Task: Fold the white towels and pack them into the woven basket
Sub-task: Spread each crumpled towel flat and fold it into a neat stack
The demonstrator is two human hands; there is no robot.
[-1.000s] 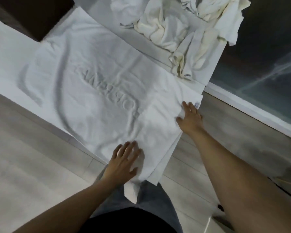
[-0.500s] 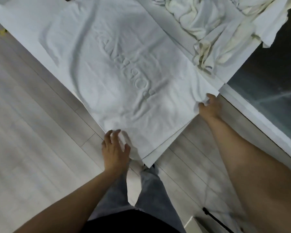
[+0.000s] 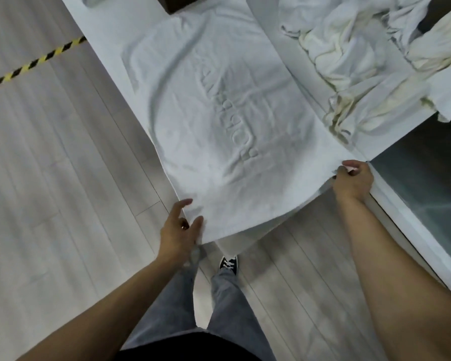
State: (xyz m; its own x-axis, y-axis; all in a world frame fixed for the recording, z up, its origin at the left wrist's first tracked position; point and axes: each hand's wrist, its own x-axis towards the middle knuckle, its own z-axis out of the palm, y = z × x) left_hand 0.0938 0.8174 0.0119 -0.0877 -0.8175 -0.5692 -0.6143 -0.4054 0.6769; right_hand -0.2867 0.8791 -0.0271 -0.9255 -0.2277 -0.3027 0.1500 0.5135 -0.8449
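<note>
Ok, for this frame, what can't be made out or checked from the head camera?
- Woven basket: nowhere in the head view, so packing cannot be checked.
- Embossed lettering on the spread white towel: too soft to read.
- Left hand at the near corner: the towel hides whether it grips yet.
- Right hand: fingertips hidden in the fold it pinches.
- Crumpled towel pile: cut off by the top edge; count unclear.
</note>
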